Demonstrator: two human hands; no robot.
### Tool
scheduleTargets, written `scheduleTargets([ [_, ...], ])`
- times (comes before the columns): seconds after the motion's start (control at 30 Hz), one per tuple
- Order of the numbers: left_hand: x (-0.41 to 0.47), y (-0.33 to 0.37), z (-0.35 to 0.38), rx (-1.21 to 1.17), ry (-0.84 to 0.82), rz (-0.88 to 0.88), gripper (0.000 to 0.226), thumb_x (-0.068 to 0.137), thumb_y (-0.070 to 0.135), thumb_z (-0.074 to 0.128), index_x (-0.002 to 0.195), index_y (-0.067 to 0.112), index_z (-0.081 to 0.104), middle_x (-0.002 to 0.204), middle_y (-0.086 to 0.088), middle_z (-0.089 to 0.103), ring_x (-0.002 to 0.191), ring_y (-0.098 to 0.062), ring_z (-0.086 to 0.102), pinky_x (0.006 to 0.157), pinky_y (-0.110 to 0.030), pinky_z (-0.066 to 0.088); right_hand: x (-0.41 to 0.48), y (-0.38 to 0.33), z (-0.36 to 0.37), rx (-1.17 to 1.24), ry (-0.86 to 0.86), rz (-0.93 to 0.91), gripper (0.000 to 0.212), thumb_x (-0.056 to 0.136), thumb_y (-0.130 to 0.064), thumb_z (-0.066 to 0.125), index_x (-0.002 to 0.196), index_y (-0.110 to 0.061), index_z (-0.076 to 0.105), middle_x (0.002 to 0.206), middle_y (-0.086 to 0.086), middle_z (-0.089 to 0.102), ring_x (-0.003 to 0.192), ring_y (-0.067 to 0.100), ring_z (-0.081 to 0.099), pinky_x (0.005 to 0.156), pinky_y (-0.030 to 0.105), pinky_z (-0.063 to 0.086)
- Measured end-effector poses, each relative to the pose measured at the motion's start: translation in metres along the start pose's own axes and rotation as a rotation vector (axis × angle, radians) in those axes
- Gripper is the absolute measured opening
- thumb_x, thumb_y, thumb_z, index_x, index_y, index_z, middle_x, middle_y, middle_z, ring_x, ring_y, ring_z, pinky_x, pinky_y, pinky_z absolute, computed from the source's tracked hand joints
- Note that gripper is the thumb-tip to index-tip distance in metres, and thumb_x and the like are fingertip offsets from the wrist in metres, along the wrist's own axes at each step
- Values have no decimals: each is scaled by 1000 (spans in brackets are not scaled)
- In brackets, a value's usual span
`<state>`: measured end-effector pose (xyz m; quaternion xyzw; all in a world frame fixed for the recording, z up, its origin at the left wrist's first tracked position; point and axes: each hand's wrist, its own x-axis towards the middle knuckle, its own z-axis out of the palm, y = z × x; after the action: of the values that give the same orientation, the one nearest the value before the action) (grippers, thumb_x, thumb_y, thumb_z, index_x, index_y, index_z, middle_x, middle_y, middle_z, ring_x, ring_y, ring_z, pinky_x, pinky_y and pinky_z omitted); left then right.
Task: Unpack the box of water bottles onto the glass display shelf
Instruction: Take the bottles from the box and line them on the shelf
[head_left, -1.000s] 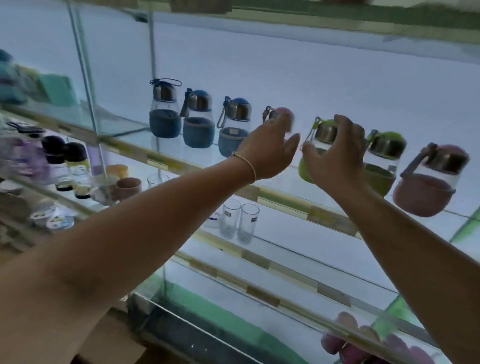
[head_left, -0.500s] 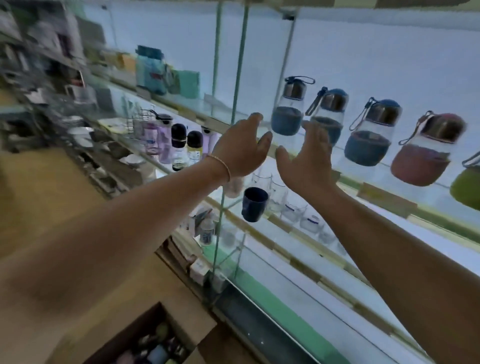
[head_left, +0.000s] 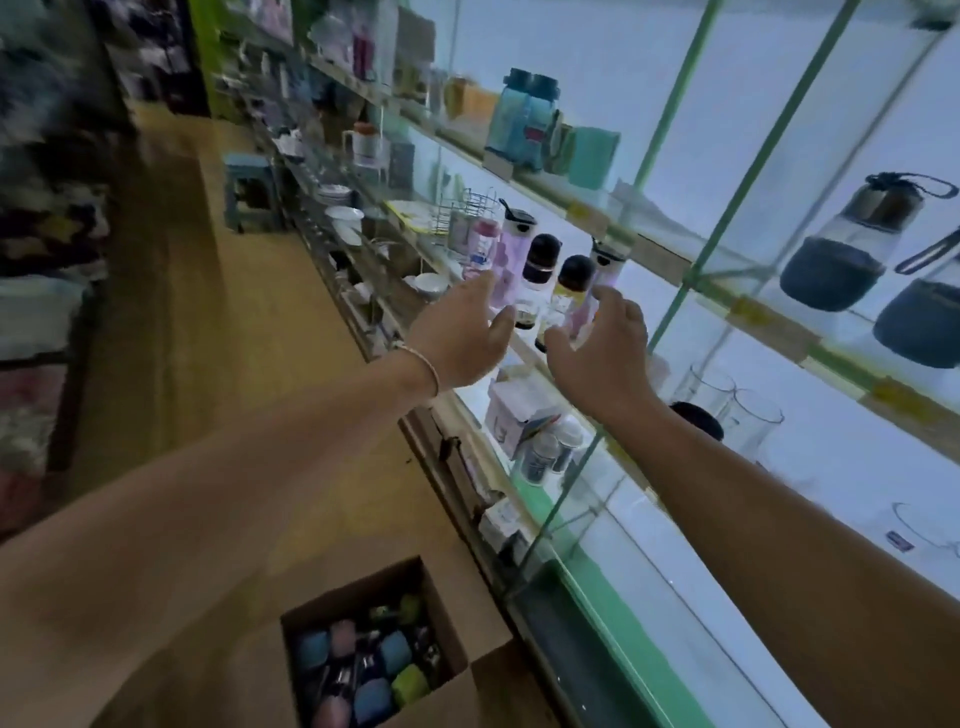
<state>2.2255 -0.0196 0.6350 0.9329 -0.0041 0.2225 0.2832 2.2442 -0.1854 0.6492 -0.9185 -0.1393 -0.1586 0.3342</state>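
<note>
Partway. Two shelved bottles (head_left: 836, 260) stand on the glass shelf (head_left: 753, 314). The box (head_left: 353, 587) on the floor holds many boxed bottles (head_left: 363, 670) (blue, pink, green). Left hand (head_left: 457, 338) and right hand (head_left: 597, 353) are empty, fingers loose, mid-air.

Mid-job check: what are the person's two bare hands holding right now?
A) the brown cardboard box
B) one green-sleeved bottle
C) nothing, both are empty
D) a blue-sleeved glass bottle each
C: the left hand and the right hand are both open and empty in front of the glass display shelf, with sleeved bottles lying in the brown cardboard box below.
</note>
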Motion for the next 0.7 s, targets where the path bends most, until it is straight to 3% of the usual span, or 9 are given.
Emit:
scheduleTargets([
  [0.13,-14,-38,-5,3,-1,-111,42,100,35,43,132,7,45,110,-14,62,102,-29,57,79,-36,45,5,-12,35,4,-106,-31,66,91,-33,61,147,-11,34,145,14,36,134,31,35,106,42,33],
  [0.4,-43,-87,12,7,-55,-378,49,103,33,41,143,5,38,129,-16,55,115,-29,53,87,-31,41,6,2,113,60,-322,-39,65,91,-35,59,147,-13,34,148,13,34,137,32,32,110,47,34],
  [0.57,-60,-130,60,71,-131,-563,58,101,41,40,150,11,30,135,-15,54,116,-29,56,94,-42,48,8,39,167,63,-490,-14,64,90,-35,58,146,-15,35,143,13,39,132,33,37,108,49,36],
  [0.7,-81,-159,118,86,-208,-703,58,100,42,42,147,10,34,136,-15,54,120,-28,55,98,-42,47,0,82,211,66,-640,25,61,89,-30,61,143,-9,40,140,17,44,128,33,42,106,47,39],
])
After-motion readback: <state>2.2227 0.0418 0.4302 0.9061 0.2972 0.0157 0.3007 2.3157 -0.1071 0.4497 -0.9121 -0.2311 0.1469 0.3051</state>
